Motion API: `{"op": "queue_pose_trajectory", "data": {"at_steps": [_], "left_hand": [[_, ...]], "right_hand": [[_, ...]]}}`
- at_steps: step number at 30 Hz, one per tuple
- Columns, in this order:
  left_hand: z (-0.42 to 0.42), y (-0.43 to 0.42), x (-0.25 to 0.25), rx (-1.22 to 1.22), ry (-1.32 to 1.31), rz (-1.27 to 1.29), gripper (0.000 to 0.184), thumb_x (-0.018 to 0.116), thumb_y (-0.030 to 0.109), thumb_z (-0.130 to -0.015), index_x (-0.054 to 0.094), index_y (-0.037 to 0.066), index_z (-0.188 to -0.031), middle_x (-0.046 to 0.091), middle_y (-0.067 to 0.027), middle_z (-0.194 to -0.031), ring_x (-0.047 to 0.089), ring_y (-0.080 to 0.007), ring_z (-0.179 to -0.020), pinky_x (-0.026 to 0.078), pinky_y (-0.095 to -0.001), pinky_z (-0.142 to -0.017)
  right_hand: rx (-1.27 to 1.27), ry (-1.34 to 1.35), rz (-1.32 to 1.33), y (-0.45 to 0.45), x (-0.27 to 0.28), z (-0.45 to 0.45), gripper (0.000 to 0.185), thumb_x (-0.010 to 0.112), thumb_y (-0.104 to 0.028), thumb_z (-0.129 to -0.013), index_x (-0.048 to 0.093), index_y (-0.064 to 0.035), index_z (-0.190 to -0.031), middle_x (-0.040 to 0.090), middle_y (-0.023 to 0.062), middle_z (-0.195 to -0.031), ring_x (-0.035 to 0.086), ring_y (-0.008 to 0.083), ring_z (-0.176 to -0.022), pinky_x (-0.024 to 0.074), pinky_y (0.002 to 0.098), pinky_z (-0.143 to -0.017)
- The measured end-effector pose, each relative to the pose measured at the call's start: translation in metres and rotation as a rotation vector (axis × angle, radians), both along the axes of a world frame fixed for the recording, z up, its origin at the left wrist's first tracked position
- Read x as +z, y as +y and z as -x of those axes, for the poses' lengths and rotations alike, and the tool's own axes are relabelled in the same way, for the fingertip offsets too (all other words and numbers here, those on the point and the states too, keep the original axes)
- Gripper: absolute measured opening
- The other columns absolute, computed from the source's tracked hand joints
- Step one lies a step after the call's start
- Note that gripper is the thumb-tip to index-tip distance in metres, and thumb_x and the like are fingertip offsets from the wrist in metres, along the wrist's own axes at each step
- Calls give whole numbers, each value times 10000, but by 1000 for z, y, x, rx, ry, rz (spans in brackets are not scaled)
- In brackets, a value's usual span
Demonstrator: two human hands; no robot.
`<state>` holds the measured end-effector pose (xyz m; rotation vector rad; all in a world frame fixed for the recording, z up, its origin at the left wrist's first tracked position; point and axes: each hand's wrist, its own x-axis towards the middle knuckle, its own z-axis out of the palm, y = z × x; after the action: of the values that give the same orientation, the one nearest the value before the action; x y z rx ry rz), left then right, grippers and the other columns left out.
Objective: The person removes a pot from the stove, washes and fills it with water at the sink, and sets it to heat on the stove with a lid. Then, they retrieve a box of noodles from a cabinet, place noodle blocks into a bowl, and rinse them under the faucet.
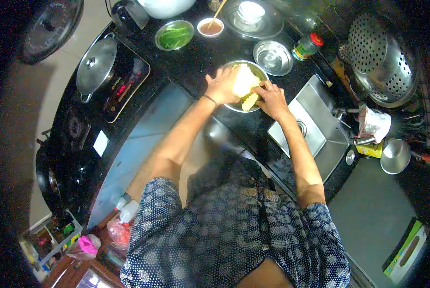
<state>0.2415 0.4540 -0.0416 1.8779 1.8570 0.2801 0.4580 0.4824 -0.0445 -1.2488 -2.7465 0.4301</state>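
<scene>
A pale yellow lump that looks like dough (246,79) is in a round metal bowl (228,106) near the counter's front edge. My left hand (222,87) is wrapped round the lump's left side, with the thumb sticking out. On the right, my right hand (273,100) has its fingers closed on a smaller, rough-edged piece of the same yellow stuff (249,102) low in the bowl. Bright glare washes out the surface of the lump. The fingertips of my left hand are partly hidden behind it.
A glass dish (272,58), a red-lidded jar (308,46), a bowl of brown sauce (210,28) and a bowl of greens (174,35) stand behind. The sink (315,125) lies to the right. A lidded pot (97,66) sits on a lit induction cooker (128,86) at left.
</scene>
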Motion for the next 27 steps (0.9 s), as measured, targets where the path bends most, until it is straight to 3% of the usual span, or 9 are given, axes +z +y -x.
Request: {"op": "queue_pose_trajectory", "data": {"at_steps": [2,4,10,13,15,16,19,25,27], "left_hand": [[0,3,4,-61,-71,26,1108,828,283,-478,272,237,-1436,330,-73,-1455,266,-311,-1356,290,-673,-936],[1,8,9,-113,-86,18,1047,819,260,-521,291,226,-1425,333,-73,-1452,241,-314,-1371,267,-682,-963],[7,20,-5,-235,-155,4,949,792,206,-596,316,238,-1417,332,-39,-1465,197,-317,-1399,240,-699,-995],[10,24,-21,-238,-125,7,967,778,154,-568,337,268,-1420,368,-71,-1454,213,-303,-1404,259,-630,-1021],[12,24,-34,-307,-294,-225,945,770,136,-580,345,270,-1413,355,-79,-1455,204,-334,-1400,266,-616,-1032],[12,21,-41,-306,-293,-224,945,770,136,-580,345,270,-1413,355,-79,-1455,204,-334,-1400,266,-616,-1032],[6,1,-17,-158,-172,-100,936,777,142,-578,355,264,-1405,329,-92,-1460,201,-368,-1390,282,-610,-1028],[-3,-12,-18,-211,89,-195,880,805,239,-608,394,212,-1385,317,-93,-1464,232,-377,-1365,326,-590,-981],[-7,-9,-25,-142,96,-279,921,822,265,-558,399,195,-1373,360,-102,-1420,286,-364,-1321,363,-560,-937]], "right_hand": [[-9,19,-6,0,0,-2,435,762,-158,-667,624,-221,-1075,536,14,-1127,517,271,-1050,384,436,-851],[34,23,58,-3,2,-3,416,750,-106,-662,624,-192,-1049,526,21,-1141,503,264,-1088,371,436,-898],[61,153,25,-7,-3,-8,390,782,-149,-634,638,-186,-995,553,27,-1093,518,235,-1058,386,406,-883],[74,201,52,-8,-2,-7,390,787,-119,-626,630,-160,-980,555,38,-1114,545,252,-1038,435,402,-874],[61,277,122,-7,-7,-8,395,786,-98,-627,623,-146,-983,553,48,-1125,563,264,-1017,462,391,-858],[49,356,189,-6,-9,-9,399,785,-77,-628,615,-132,-985,551,58,-1137,582,275,-996,489,381,-842],[1,367,307,-5,-9,-10,389,776,-38,-634,606,-107,-977,547,79,-1137,603,287,-979,513,364,-826],[14,388,275,-5,-9,-10,398,747,15,-645,608,-90,-1003,524,80,-1125,576,251,-1018,498,326,-829],[13,389,286,-5,-10,-10,399,742,19,-648,605,-92,-1006,521,82,-1135,575,253,-1022,498,329,-831]]}}
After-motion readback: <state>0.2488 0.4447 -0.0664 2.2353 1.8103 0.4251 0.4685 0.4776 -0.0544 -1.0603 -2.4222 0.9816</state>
